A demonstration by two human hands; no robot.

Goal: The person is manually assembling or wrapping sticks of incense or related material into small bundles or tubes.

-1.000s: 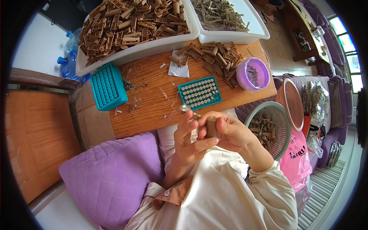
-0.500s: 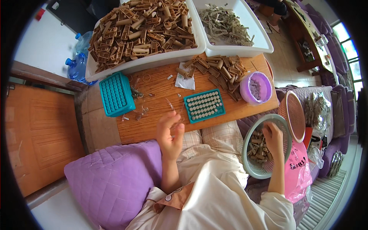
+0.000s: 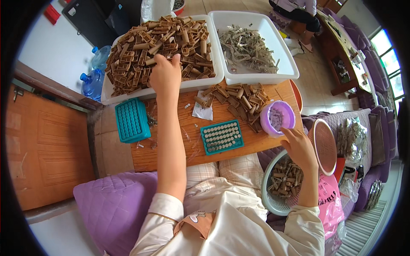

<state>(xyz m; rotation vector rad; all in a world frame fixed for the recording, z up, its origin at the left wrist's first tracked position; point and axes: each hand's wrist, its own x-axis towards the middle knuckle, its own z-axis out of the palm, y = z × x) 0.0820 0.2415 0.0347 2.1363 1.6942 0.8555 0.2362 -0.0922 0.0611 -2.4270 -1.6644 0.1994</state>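
Note:
My left hand reaches far forward into a white bin heaped with brown cardboard-like tubes; its fingers rest on the pile. My right hand hovers at the board's right edge, fingers spread, just below a small purple cup and above a pale round basket holding more brown tubes. A teal tray with rows of round holes lies on the wooden board between my arms.
A second white bin holds grey scraps. Loose brown tubes lie on the board, with a second teal tray at the left. Pink basket at right, purple cushion at lower left, water bottles behind.
My hands were together in front of my chest a second ago. The left has since stretched forward into the tube bin; the right swung out over the basket, then up toward the purple cup.

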